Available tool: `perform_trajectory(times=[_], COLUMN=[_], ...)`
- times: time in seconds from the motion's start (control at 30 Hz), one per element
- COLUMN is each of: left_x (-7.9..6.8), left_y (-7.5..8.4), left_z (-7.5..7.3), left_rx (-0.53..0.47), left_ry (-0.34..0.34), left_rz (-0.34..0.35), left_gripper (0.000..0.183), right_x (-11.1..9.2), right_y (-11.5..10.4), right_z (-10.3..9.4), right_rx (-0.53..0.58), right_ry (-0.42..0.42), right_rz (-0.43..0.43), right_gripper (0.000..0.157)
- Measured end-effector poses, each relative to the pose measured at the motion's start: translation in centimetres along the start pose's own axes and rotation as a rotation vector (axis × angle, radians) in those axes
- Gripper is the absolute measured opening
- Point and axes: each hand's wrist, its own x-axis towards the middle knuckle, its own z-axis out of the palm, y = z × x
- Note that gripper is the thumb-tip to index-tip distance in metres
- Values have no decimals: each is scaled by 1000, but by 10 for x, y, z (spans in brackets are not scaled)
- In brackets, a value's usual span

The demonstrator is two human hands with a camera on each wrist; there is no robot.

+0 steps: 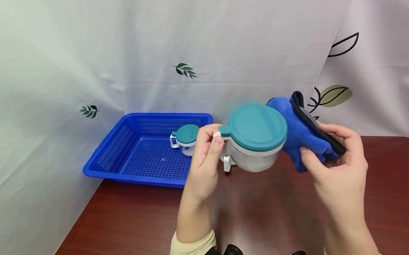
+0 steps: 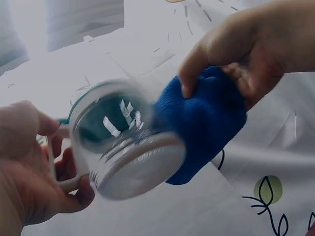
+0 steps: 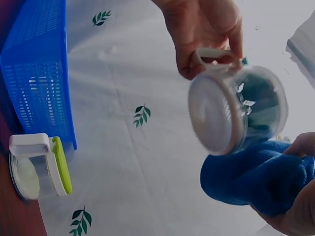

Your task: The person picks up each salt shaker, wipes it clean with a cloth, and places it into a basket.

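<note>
My left hand grips the white handle of a clear seasoning jar with a teal lid, raised above the table. In the left wrist view the jar is tilted and its pale base shows. My right hand holds a folded blue cloth with black edging, grey on its inner side. The cloth touches the jar's side in the right wrist view, opposite the handle. Slight blur covers the jar and the cloth's near edge.
A blue plastic basket stands at the back left, holding another teal-lidded jar. Beside the basket, a jar with a lime-green lid stands on the dark red-brown table; the held jar mostly hides it from the head view. White patterned cloth hangs behind.
</note>
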Motion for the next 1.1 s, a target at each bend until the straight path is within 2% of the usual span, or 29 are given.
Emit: perform_trajectory(times=[0.07, 0.23, 0.33, 0.43, 0.57, 0.67, 0.77, 0.83, 0.93, 1.03, 1.1], left_x=[0, 1, 1, 2, 1, 0, -1, -1, 0, 2, 2], left_y=[0, -3, -5, -4, -4, -5, -5, -6, -7, -8, -9], left_z=[-1, -3, -4, -4, -2, 2, 4, 4, 2, -1, -2], left_rx=[2, 40, 38, 32, 9, -18, -38, -34, -20, -13, -29], left_ry=[-6, 134, 167, 138, 57, -16, -61, -54, 2, 61, 68], left_rz=[4, 3, 13, 6, 25, 53, 51, 40, 23, 5, -7], left_gripper=[19, 20, 19, 19, 18, 21, 25, 26, 24, 24, 25], right_x=[1, 0, -1, 0, 3, 7, 11, 12, 14, 16, 18], right_y=[0, -2, -3, -3, 1, 4, 6, 7, 7, 6, 6], right_z=[-1, -3, -3, -2, -1, -2, -5, -7, -12, -19, -23], right_rx=[0, 36, 48, 51, 57, 104, 182, 218, 249, 287, 304], right_ry=[-13, -95, -107, -69, 7, 43, 39, 11, -42, -80, -94], right_rz=[5, 14, 26, 31, 73, 110, 107, 107, 110, 97, 77], right_gripper=[45, 47, 57, 61, 49, 44, 44, 48, 52, 50, 46])
